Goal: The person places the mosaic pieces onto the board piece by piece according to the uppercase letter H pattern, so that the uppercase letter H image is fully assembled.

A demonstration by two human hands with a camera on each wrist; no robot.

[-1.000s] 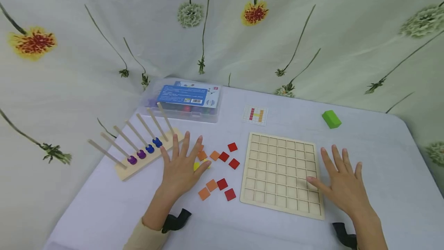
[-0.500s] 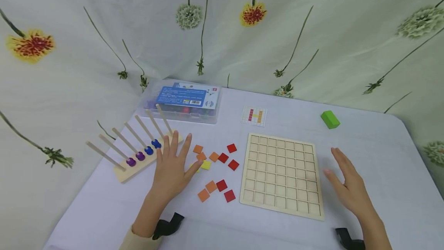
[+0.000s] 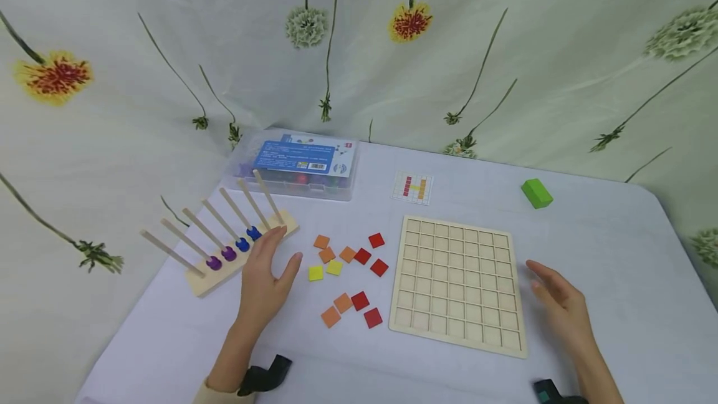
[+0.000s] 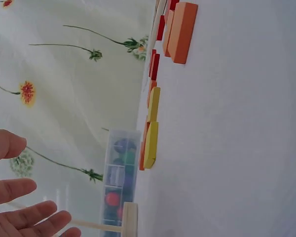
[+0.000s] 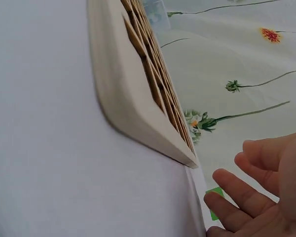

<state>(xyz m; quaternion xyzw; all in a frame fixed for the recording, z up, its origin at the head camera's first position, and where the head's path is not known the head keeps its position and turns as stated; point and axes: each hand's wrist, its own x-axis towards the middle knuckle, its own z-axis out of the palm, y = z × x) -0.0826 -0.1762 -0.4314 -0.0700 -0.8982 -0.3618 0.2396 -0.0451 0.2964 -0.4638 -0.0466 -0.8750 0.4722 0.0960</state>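
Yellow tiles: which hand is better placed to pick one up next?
Probably the left hand: it is just left of the yellow tiles, holding nothing, fingers relaxed. The right hand is also free, but the grid board lies between it and them.

On counter (image 3: 348, 370): tiles (image 3: 347, 254) btwn peg rack (image 3: 225, 272) (L) & grid bd (image 3: 460, 285) (R). Back row, L to R: box (image 3: 303, 164), card (image 3: 412, 187), block (image 3: 537, 193).
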